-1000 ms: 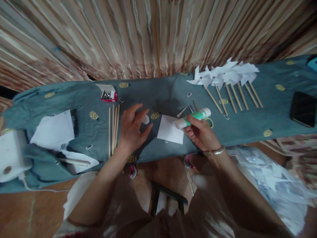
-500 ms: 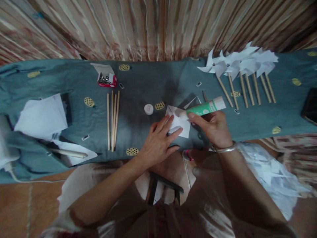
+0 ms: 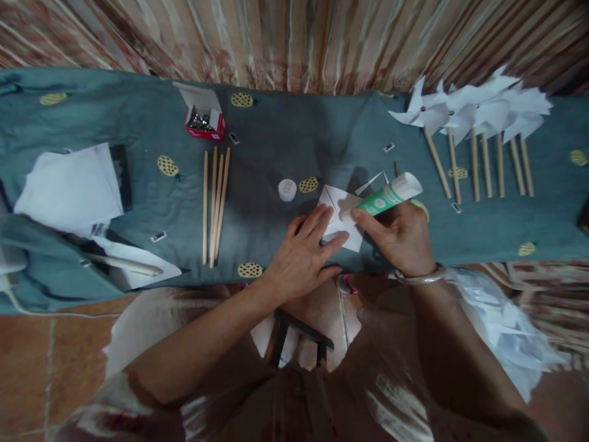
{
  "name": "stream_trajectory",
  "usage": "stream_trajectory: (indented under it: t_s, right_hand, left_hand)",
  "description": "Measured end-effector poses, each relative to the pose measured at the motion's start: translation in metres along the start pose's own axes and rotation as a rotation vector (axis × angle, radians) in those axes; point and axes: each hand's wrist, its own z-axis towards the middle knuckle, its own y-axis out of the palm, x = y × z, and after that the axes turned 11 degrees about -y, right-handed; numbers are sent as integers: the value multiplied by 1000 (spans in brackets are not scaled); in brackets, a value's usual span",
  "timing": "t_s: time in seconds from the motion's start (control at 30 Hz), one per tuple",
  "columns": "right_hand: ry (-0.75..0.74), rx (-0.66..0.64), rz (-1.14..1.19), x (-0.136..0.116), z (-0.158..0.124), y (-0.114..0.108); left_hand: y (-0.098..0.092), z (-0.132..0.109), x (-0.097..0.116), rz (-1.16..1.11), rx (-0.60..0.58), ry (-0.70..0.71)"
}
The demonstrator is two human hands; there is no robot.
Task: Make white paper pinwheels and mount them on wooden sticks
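Note:
A small square of white paper [image 3: 354, 236] lies on the cloth in front of me. My left hand [image 3: 301, 248] rests on its left side with the fingers spread. In my right hand [image 3: 402, 236] is a green and white glue stick [image 3: 389, 195], tilted, its lower end at the paper. Whether glue has come out cannot be made out. Left of the paper, a round white cap [image 3: 287, 189] lies on the cloth. Just beyond the paper is a thin folded white strip [image 3: 372, 182], partly behind the glue stick.
Paper pinwheels [image 3: 488, 113] on wooden sticks lie at the right. Several loose sticks [image 3: 214, 209] lie left of centre, below a red box [image 3: 205, 126] of small metal pieces. A stack of white paper [image 3: 69, 190] is at far left. A plastic bag [image 3: 497, 319] hangs low right.
The glue stick has tipped to a steeper angle, its upper end now showing round. My left hand keeps its place on the paper. The whole view has shifted slightly.

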Motion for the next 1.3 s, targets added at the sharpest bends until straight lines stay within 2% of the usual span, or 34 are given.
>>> stream_trajectory:
  t_s: [0.27,0.77,1.3]
  right_hand:
    - [-14,3,-88,-2,1,3]
    - [-137,-7,-172,-5,8,7]
    - [-198,-50,-165,-7,11,7]
  left_hand:
    - [1,0,0,4,4,-7]
    - [-4,0,3,10,-12,-14]
    - [-1,0,2,20,5,-11]
